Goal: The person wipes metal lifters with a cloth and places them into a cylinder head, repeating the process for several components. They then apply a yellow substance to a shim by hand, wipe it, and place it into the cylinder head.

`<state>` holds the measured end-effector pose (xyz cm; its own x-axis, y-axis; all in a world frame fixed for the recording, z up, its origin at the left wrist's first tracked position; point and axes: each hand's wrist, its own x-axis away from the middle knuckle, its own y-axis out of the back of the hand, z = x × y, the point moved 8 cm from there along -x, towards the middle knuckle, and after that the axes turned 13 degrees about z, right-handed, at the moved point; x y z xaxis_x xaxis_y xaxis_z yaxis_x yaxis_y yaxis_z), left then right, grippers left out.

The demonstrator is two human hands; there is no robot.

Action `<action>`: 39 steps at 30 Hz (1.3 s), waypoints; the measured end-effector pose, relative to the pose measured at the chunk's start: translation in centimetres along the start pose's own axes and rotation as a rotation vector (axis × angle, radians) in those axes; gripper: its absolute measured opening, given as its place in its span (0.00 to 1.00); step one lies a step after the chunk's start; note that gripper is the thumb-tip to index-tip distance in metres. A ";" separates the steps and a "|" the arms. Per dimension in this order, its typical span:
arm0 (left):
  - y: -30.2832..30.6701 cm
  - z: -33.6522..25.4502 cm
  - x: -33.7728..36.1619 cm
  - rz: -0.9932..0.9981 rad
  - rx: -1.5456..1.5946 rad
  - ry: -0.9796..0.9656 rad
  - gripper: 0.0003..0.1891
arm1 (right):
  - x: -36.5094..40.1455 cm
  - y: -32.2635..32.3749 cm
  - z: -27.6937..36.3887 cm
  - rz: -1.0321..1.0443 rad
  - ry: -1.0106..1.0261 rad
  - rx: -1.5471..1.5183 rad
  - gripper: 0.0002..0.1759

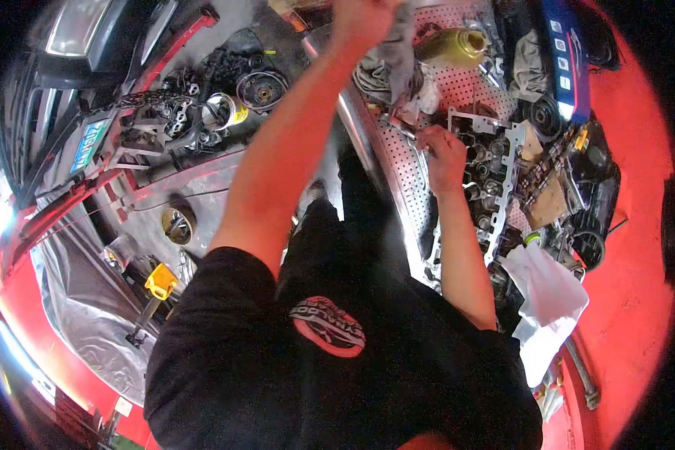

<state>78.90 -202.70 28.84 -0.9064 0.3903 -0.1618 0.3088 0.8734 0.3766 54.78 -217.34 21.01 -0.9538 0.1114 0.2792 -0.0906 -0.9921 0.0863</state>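
Observation:
My left hand [361,21] reaches far forward to the top edge of the view, where its fingers are mostly cut off. Near it is a grey rag [388,71] on the perforated metal bench top [397,161]. My right hand [442,154] is closed, its fingers curled together just left of an engine cylinder head [495,161]. A small shiny metal piece [402,126] lies by its fingertips; whether the fingers hold anything is hidden.
A yellowish oil jug [457,46] lies at the back of the bench. A timing chain [551,172], cardboard and a white cloth [544,300] are at right. On the left are engine parts [262,88], a round tin [178,223] and a car front [67,90].

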 end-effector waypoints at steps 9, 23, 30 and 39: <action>-9.6 10.5 3.6 0.612 -0.422 -0.064 0.14 | -6.2 -2.5 -4.8 0.002 -0.018 0.552 0.13; -11.3 17.4 19.2 0.375 -0.538 0.811 0.16 | -12.5 -7.0 -5.3 0.452 0.035 1.146 0.11; -8.5 15.9 17.9 0.402 -0.464 0.816 0.13 | -13.4 -8.1 -6.3 0.442 0.103 1.191 0.13; 2.0 18.7 22.2 0.445 -0.280 0.802 0.07 | -15.5 -7.2 -10.5 0.519 -0.034 1.175 0.19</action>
<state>64.82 -186.84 8.98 -0.6823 0.2630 0.6822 0.6865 0.5515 0.4740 67.26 -212.56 6.05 -0.7916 -0.2523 0.5565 0.6101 -0.2760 0.7427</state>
